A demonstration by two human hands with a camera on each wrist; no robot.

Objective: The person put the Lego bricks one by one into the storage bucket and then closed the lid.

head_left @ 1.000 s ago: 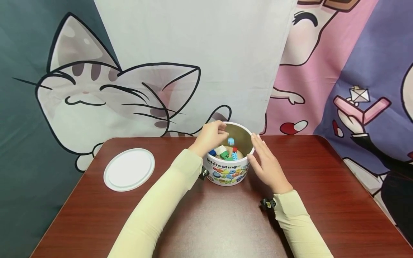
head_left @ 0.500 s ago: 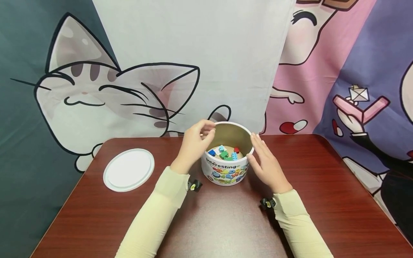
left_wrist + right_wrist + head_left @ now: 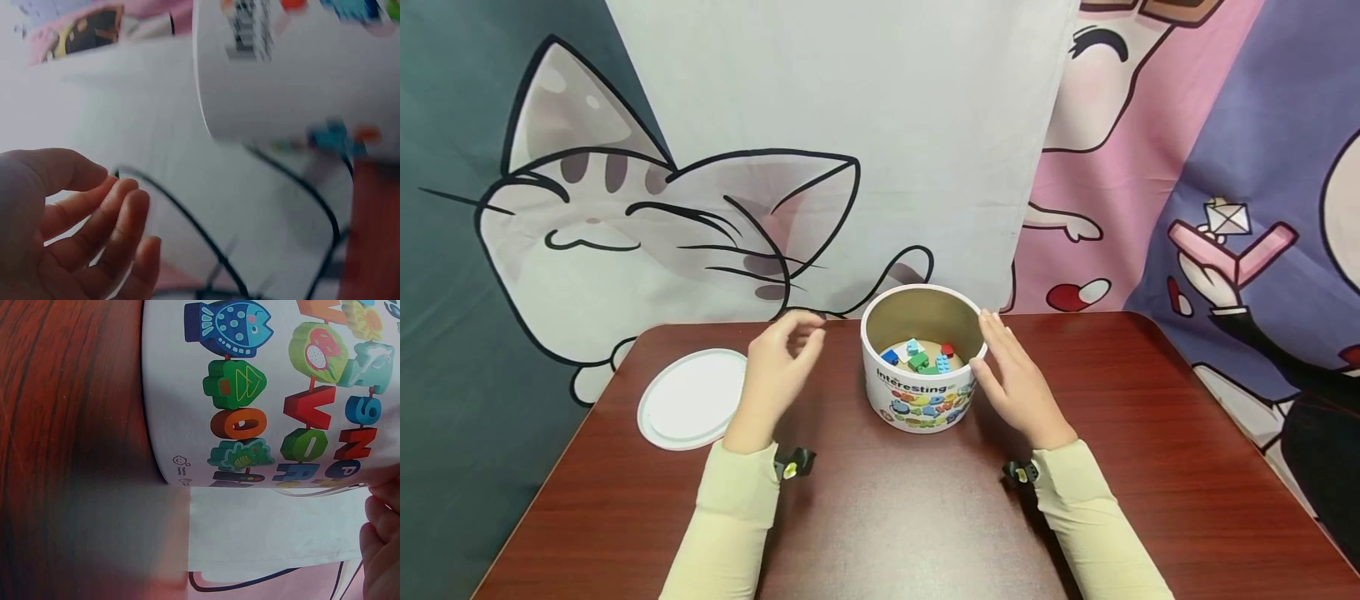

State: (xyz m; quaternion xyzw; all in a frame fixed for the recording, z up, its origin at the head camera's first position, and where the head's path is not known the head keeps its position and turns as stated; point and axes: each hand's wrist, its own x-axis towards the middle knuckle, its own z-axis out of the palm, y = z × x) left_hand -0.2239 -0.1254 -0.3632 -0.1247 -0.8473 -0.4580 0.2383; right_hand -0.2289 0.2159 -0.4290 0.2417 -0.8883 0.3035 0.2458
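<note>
A white round bucket (image 3: 917, 400) printed with "Interesting" and toy shapes stands upright on the table, its top uncovered. Several toy bricks lie on its floor, among them a green brick (image 3: 918, 361), a light blue brick (image 3: 942, 363) and a red brick (image 3: 947, 350). To the bucket's left, my left hand (image 3: 777, 371) hovers above the table with loosely bent fingers; nothing shows in it. My right hand (image 3: 1018, 383) rests its straight fingers against the bucket's right rim. In the right wrist view, only part of that hand (image 3: 382, 537) shows beside the bucket wall.
A white round lid (image 3: 688, 400) lies flat at the table's left, partly behind my left hand. The brown table (image 3: 895, 517) ends at a cloth backdrop (image 3: 850, 100) with cartoon animals. Each wrist wears a small black camera.
A light blue brick dropped from my left hand into the bucket. That hand then drew away to the left, off the rim, toward the lid. My right hand stayed at the rim.
</note>
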